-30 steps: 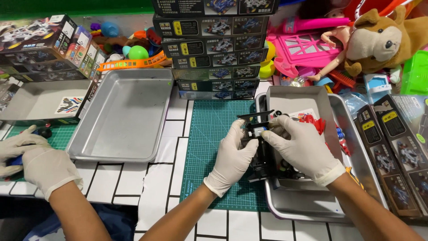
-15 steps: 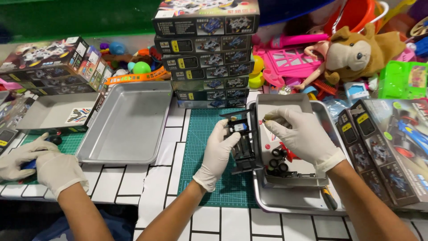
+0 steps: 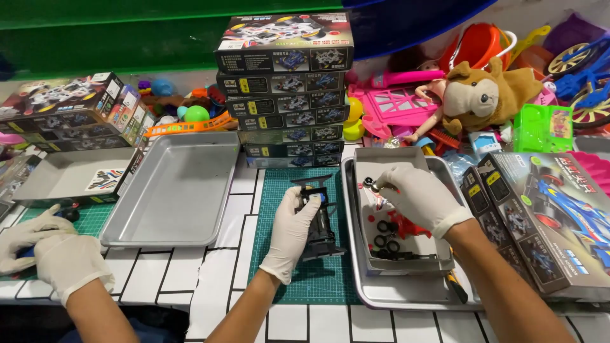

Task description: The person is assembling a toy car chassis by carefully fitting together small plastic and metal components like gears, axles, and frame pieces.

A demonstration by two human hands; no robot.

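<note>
A white-gloved left hand [image 3: 293, 230] was closed around a black plastic toy car chassis [image 3: 321, 219], holding it on a green cutting mat [image 3: 311, 279]. The white-gloved right hand [image 3: 416, 194] pinched a small black wheel [image 3: 369, 183] between its fingertips above a grey open box of parts [image 3: 394, 159] in a metal tray [image 3: 406, 295]. Another person's gloved hands [image 3: 47, 244] rested at far left.

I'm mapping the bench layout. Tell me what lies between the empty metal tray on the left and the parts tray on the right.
In the head view, the green cutting mat lies between them; on it the left hand holds a black toy car chassis.
</note>
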